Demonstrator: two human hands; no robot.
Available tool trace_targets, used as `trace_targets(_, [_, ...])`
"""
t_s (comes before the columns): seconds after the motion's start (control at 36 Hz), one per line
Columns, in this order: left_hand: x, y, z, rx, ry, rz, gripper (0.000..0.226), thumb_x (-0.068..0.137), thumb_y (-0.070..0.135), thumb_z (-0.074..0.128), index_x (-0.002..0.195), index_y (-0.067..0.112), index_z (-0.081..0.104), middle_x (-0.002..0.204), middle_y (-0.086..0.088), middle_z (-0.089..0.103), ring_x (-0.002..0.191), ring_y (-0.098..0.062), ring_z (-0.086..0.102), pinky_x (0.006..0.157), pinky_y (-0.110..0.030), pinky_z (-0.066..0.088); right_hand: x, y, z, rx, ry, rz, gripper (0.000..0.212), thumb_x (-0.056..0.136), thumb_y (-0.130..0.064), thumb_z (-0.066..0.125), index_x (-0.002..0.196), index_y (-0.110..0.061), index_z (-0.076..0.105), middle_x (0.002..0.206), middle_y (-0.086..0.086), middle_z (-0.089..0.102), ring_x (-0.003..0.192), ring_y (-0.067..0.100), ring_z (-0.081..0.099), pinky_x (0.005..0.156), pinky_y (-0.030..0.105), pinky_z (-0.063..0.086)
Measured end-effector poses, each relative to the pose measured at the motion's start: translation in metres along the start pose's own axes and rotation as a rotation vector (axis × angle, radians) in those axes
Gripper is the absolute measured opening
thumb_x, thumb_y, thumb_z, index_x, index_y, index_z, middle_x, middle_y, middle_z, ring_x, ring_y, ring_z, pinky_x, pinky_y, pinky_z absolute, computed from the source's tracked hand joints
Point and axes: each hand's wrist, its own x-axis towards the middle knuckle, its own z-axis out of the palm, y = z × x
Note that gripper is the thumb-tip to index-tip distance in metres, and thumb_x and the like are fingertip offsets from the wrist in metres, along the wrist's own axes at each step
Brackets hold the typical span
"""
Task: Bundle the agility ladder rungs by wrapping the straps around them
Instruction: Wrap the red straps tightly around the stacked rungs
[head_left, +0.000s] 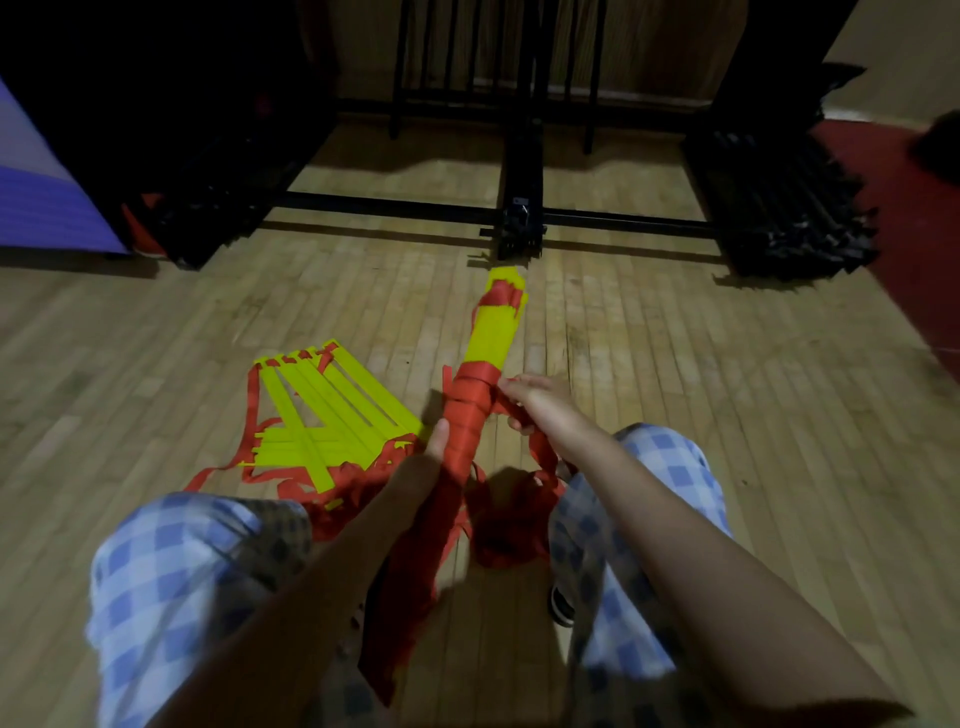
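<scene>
The bundle of yellow rungs (492, 338) was held above the wooden floor (675, 415), tilted away from the person, its lower half wound in red strap (467, 415). The left hand (421, 467) had its grip closed round the wrapped section. The right hand (540, 397) pinched the strap's loose run just beside the bundle. A second ladder (332, 410) lay spread on the floor to the left.

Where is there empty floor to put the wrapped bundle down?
Bare wood floor lies right of the bundle, between the right hand and the black rack. More lies far left of the loose yellow rungs. It is crowded between the knees, where red straps pile up.
</scene>
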Motion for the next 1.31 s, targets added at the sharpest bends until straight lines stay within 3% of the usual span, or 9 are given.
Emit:
trace_targets(0.25, [-0.009,0.019,0.021,-0.034,0.057,0.042,0.062,0.073,0.063,0.068,0.094,0.005,0.064,0.076,-0.015,0.06,0.048,-0.02,0.058,0.045,-0.024,0.048,-0.002,0.003,-0.001,0.168,0.018,-0.037,0.029,0.098,-0.009,0.051,0.069,-0.01,0.047,0.057,0.004,0.045,0.036,0.009,0.04,0.036,0.018,0.022])
trace_targets(0.47, [-0.031,0.028,0.031,-0.231,-0.193,0.034,0.049,0.093,0.047,0.051,0.115,0.004,0.06,0.105,-0.025,0.064,0.065,-0.029,0.071,0.052,-0.035,0.056,0.0,0.003,-0.003,0.29,-0.041,-0.079,0.032,0.098,-0.009,0.047,0.066,-0.012,0.04,0.051,0.002,0.042,0.04,0.009,0.038,0.037,0.018,0.025])
trace_targets(0.64, [-0.022,0.028,0.033,-0.243,-0.169,0.079,0.051,0.084,0.053,0.054,0.102,0.006,0.059,0.071,-0.015,0.062,0.06,-0.028,0.065,0.064,-0.035,0.057,0.0,-0.005,-0.012,0.269,-0.092,-0.062,0.033,0.095,-0.008,0.049,0.063,-0.011,0.044,0.061,0.008,0.046,0.048,0.013,0.037,0.04,0.02,0.025])
trace_targets(0.75, [-0.016,0.036,0.029,-0.177,0.01,0.083,0.052,0.097,0.054,0.039,0.086,0.006,0.056,0.053,-0.01,0.059,0.039,-0.019,0.058,0.04,-0.022,0.049,-0.004,-0.015,-0.024,0.09,-0.177,-0.065,0.031,0.095,-0.009,0.053,0.064,-0.008,0.052,0.053,-0.001,0.056,0.046,0.012,0.045,0.044,0.022,0.031])
trace_targets(0.83, [0.002,0.035,0.021,-0.207,0.141,0.093,0.07,0.097,0.063,0.021,0.077,0.005,0.055,0.046,-0.008,0.058,0.033,-0.017,0.054,0.035,-0.017,0.044,-0.004,-0.022,-0.038,-0.022,-0.231,-0.076,0.025,0.096,-0.011,0.054,0.074,-0.007,0.063,0.055,-0.004,0.063,0.048,0.011,0.05,0.049,0.023,0.037])
trace_targets(1.11, [-0.021,0.024,0.017,-0.148,0.025,0.116,0.046,0.097,0.045,0.049,0.087,0.003,0.065,0.067,-0.012,0.067,0.056,-0.022,0.065,0.056,-0.027,0.056,-0.006,-0.026,-0.059,0.155,-0.209,-0.01,0.018,0.098,-0.015,0.048,0.094,-0.002,0.061,0.075,0.007,0.066,0.052,0.011,0.048,0.049,0.02,0.037])
trace_targets(1.22, [0.084,0.056,-0.032,-0.155,0.262,0.147,0.044,0.09,0.023,0.062,0.124,-0.005,0.06,0.073,-0.009,0.074,0.076,-0.031,0.073,0.065,-0.04,0.06,-0.008,-0.024,-0.05,0.124,-0.21,-0.025,0.019,0.098,-0.015,0.05,0.092,-0.001,0.061,0.077,0.009,0.066,0.053,0.012,0.049,0.051,0.021,0.038])
trace_targets(1.25, [0.08,0.059,-0.033,-0.142,0.222,0.157,0.045,0.09,0.024,0.063,0.123,-0.006,0.06,0.073,-0.01,0.074,0.076,-0.031,0.073,0.065,-0.04,0.06,-0.01,-0.026,-0.047,0.133,-0.21,-0.024,0.018,0.098,-0.016,0.05,0.091,-0.002,0.061,0.077,0.009,0.066,0.052,0.011,0.049,0.051,0.022,0.037])
trace_targets(1.31, [0.013,0.044,-0.004,-0.135,0.076,0.163,0.045,0.091,0.036,0.061,0.088,-0.008,0.07,0.063,-0.015,0.067,0.058,-0.03,0.067,0.057,-0.033,0.057,-0.01,-0.025,-0.047,0.149,-0.195,-0.016,0.019,0.098,-0.016,0.049,0.09,-0.004,0.061,0.075,0.007,0.065,0.052,0.011,0.049,0.051,0.022,0.037])
